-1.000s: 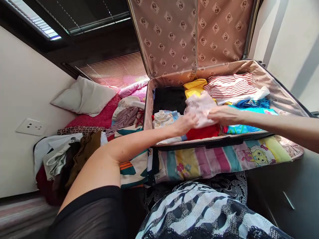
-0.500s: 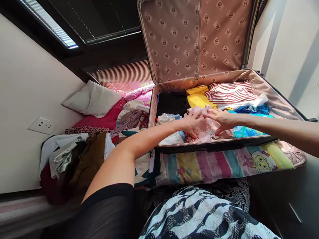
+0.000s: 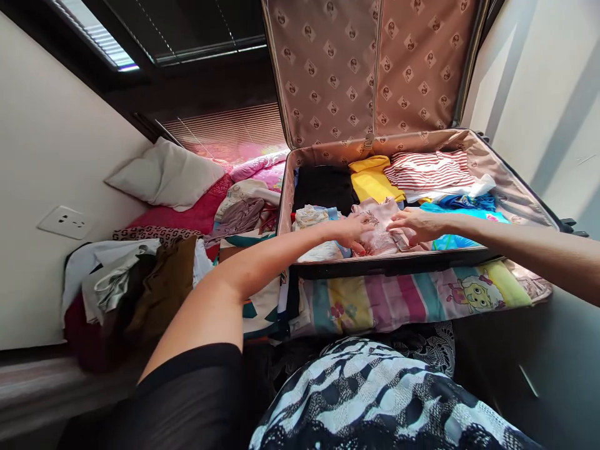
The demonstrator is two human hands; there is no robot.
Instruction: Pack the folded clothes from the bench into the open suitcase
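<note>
An open suitcase (image 3: 347, 269) with a patterned pinkish-brown lining holds folded clothes. My left hand (image 3: 352, 232) rests with fingers spread on the left side of a pale pink garment (image 3: 380, 220) near the front edge. On the garment's right side lies my right hand (image 3: 415, 225), its fingers apart. Left of the pink garment are white and cream folded items (image 3: 319, 234), partly covered by my left forearm. Behind are a black folded garment (image 3: 323, 187), a yellow one (image 3: 374, 180) and a red-and-white striped one (image 3: 429, 170). Bright blue clothing (image 3: 469, 228) sits beneath my right forearm.
The raised lid (image 3: 328, 75) stands at the back. A striped cartoon mat (image 3: 375, 300) lies under the suitcase. Loose clothes (image 3: 154, 281) are heaped at the left, near a white pillow (image 3: 169, 175) and a wall socket (image 3: 65, 222). A white wall (image 3: 548, 94) borders the right.
My hands have moved apart, from close together over the pink garment to its two sides. More of the garment shows, lying flatter. The view has shifted slightly.
</note>
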